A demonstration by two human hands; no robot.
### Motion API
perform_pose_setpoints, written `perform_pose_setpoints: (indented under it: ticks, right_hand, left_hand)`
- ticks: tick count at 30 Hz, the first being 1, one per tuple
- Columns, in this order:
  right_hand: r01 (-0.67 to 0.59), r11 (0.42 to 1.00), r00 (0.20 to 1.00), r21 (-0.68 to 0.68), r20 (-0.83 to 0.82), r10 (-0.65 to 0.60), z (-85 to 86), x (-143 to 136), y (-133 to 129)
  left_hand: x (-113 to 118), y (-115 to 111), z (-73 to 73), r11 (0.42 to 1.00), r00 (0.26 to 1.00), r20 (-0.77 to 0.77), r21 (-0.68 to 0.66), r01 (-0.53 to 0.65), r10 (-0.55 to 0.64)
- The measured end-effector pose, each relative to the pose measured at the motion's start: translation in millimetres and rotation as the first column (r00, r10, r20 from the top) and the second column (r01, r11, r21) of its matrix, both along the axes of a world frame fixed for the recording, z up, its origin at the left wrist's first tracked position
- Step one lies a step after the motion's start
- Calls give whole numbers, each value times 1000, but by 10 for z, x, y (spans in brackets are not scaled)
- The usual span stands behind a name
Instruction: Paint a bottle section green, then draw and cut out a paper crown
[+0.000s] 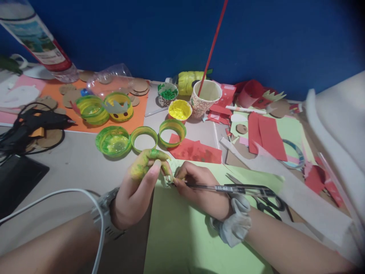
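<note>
My left hand (142, 179), smeared with green and yellow paint, has its fingers curled over the top left corner of a pale green sheet of paper (182, 232). Whatever those fingers pinch is hidden. A black-and-clear pen (230, 188) is gripped in my right hand (199, 186), its tip low between both hands. Small dark drawn lines show on the paper beside the tip. Just beyond my left hand stand two green-and-yellow painted rings (144, 140) (172, 133) and a similarly painted shallow cup (113, 141).
Scissors (266, 203) lie right of my right wrist. Behind are a paper cup (205, 97) with a red stick, a yellow paint cup (179, 110) and a green one (167, 94). At left are a glue gun (37, 121), a bottle (42, 42) and a white cable (98, 213). Red paper scraps (265, 133) cover the right.
</note>
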State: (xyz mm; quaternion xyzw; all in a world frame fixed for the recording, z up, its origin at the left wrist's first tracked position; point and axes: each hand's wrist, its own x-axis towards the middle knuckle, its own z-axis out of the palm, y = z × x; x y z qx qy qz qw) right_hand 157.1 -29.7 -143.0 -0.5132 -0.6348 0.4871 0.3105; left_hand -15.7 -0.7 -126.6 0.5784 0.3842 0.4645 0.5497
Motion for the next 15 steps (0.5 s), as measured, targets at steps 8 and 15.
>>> perform_pose_setpoints:
  ticks: [8, 15]
  right_hand:
    - [-16, 1000, 1000, 10, -10, 16, -9, 8, -3]
    - [-43, 998, 999, 45, 16, 43, -20, 22, 2]
  left_hand:
    - [4, -8, 11, 999, 1000, -16, 33, 12, -12]
    - [0, -4, 13, 999, 1000, -7, 29, 20, -20]
